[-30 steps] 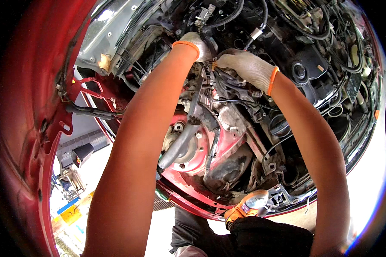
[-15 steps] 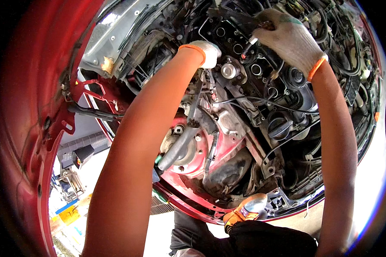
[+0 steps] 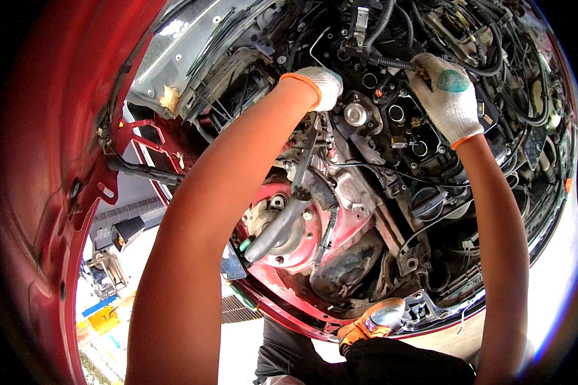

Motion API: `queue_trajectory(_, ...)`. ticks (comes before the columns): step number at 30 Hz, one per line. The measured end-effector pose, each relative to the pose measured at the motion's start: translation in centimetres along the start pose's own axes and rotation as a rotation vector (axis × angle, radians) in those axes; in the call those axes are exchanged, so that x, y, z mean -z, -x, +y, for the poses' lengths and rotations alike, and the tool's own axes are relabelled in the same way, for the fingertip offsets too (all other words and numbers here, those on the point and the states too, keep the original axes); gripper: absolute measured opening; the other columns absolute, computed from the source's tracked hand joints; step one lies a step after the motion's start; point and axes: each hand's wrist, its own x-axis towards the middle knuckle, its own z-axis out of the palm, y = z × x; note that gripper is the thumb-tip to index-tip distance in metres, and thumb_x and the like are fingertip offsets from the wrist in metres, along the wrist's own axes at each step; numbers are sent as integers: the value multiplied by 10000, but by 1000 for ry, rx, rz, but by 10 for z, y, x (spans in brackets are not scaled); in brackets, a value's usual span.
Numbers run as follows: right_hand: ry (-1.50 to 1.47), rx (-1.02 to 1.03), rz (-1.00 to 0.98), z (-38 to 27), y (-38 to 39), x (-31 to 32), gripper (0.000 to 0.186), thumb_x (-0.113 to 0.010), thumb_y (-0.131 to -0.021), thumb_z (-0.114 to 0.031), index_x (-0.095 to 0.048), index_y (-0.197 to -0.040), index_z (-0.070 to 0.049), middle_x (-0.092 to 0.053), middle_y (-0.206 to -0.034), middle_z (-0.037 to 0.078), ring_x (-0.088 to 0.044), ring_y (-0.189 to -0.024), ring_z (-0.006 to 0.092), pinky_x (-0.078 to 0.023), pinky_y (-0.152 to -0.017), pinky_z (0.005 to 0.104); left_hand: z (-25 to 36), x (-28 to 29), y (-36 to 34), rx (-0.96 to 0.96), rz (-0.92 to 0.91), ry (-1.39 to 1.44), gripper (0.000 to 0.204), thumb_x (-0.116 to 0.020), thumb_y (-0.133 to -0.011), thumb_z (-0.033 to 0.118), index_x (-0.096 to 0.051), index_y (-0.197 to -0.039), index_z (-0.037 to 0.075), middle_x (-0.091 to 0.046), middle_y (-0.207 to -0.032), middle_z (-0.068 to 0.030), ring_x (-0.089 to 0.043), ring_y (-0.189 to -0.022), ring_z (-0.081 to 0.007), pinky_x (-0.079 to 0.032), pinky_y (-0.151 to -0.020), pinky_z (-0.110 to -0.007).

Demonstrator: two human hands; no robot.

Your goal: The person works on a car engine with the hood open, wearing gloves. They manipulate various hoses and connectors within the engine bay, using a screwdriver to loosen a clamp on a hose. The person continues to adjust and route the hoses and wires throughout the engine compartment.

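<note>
My right hand (image 3: 448, 96), in a white knit glove with a green patch and orange cuff, is closed around the end of a black corrugated wiring conduit (image 3: 395, 63). It is above the right side of the engine (image 3: 396, 114), near several round openings. My left hand (image 3: 326, 88), gloved alike, is curled low at the engine's left side, beside a round silver cap (image 3: 355, 114). Its fingers are turned away, so what they hold is hidden. A thin bent metal rod (image 3: 315, 46) stands just beyond it. Below the left hand lies a grey rubber hose (image 3: 279, 224).
Red bodywork (image 3: 38, 160) rises at the left. A black cable (image 3: 398, 168) crosses the engine bay, with a black round cap (image 3: 426, 203) beside it. Bundled wires (image 3: 507, 70) fill the far right. An orange-and-grey glove (image 3: 372, 321) lies on the front edge.
My right hand has come nearer and slightly right, bringing the corrugated conduit into plain sight. My left hand stays at about the same spot on the engine. The whole view has shifted slightly.
</note>
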Motion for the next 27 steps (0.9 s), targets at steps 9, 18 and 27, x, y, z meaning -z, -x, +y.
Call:
queue_trajectory(9, -18, -8, -21, -4, -3, 3, 260, -653, -906, -286, -670, -1079, -93, -708, -937, 142, -676, -927, 361, -527, -855, 441, -4, -11, -9, -84, 52, -26, 247, -626, -793, 132, -738, -992, 36, -718, -1008, -189, -694, -950, -376, -561, -828, -451)
queue_trajectory(18, -61, -9, -63, -3, -5, 2, 280, -654, -890, -283, -654, -1091, -88, -703, -952, 141, -672, -946, 350, -519, -865, 452, 1, -1, 0, -142, 91, -65, 248, -636, -798, 155, -730, -997, 40, -707, -1033, -180, -680, -983, -371, -549, -840, -449)
queue_trajectory(27, -71, -12, -53, 0, -2, -1, 311, -648, -890, -314, -655, -1103, -88, -705, -1005, 127, -662, -996, 337, -500, -908, 450, 2, -2, 0, -222, 183, -65, 274, -600, -829, 240, -673, -984, 26, -674, -1028, -185, -656, -1007, -371, -524, -879, -463)
